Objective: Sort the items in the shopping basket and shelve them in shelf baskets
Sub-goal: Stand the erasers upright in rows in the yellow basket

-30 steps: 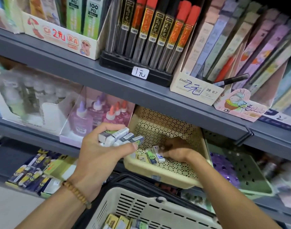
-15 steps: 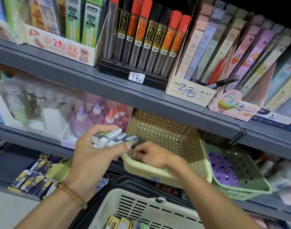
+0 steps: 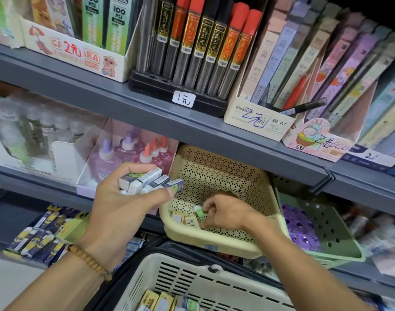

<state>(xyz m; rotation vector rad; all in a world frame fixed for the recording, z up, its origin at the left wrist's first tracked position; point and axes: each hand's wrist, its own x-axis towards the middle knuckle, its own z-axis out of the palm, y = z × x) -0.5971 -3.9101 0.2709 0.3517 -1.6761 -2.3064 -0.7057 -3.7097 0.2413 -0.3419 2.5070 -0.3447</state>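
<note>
**Tight gap under the shelf, basket mouth half taken**

The cream shelf basket sits pulled forward, its top open only in front of the grey shelf edge overhanging its back. The right hand fills the front right of it; a few erasers lie at front left. The left hand with its bundle hangs at the left rim. The shopping basket crowds from below, the green basket from the right.

Left hand grips a bunch of erasers, right hand pinches a green eraser inside the beige shelf basket.
</note>
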